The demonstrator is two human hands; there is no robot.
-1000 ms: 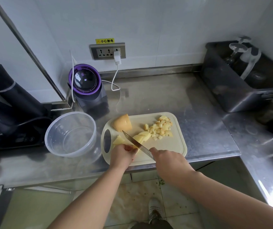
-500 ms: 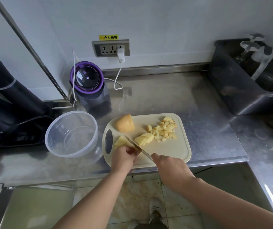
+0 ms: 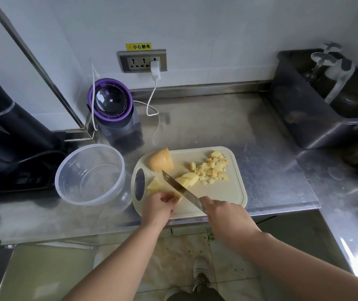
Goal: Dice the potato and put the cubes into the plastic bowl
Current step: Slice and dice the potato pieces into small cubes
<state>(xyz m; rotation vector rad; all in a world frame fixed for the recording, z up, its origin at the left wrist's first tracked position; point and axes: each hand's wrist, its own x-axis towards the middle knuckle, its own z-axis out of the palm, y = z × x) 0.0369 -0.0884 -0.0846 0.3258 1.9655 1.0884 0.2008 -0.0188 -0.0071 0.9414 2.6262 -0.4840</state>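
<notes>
Change: knife (image 3: pixel 180 189) tip reaches a little farther across the board than half a second ago; hands and potato pieces lie much as they did
Left hand (image 3: pixel 158 206): fingers curled over the potato slab (image 3: pixel 155 185), pinning it at the near left of the cutting board (image 3: pixel 223 194)
Right hand (image 3: pixel 223 216): closed round the knife handle at the board's near edge
Knife: blade runs diagonally from the right hand toward the far left, across the slab
Slices (image 3: pixel 187 179): just right of the blade
Cubes (image 3: pixel 213 168): heaped at the board's far right
Potato half (image 3: pixel 160 160): unpeeled, far left corner of the board
Plastic bowl (image 3: pixel 69 192): clear, upright, just left of the board on the steel counter (image 3: pixel 217 127)
Purple-lidded appliance (image 3: pixel 110 101): beyond the bowl, by the wall
</notes>
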